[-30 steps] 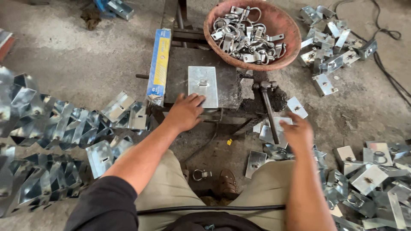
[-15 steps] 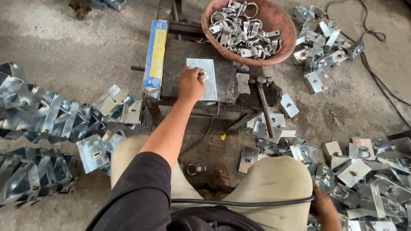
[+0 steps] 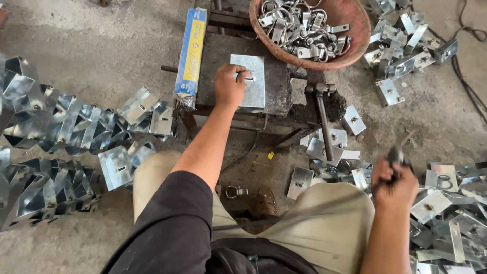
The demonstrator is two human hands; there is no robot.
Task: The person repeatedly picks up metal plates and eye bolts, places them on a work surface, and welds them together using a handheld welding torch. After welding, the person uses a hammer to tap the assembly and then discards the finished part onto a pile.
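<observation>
Left of the dark steel block (image 3: 284, 83), stacked bent zinc brackets (image 3: 45, 152) and a blue-and-yellow box (image 3: 190, 50) are seen. On the block, a flat galvanised plate (image 3: 252, 76) is pinned by the left hand (image 3: 229, 85). Right of it, a dark tool handle (image 3: 395, 155) is clenched in the right hand (image 3: 394, 186); the plate is best kept flat and square, fingers clear.

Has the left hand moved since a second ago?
Yes. The left hand moved up from the near edge of the workbench onto the square metal plate lying there.
</observation>
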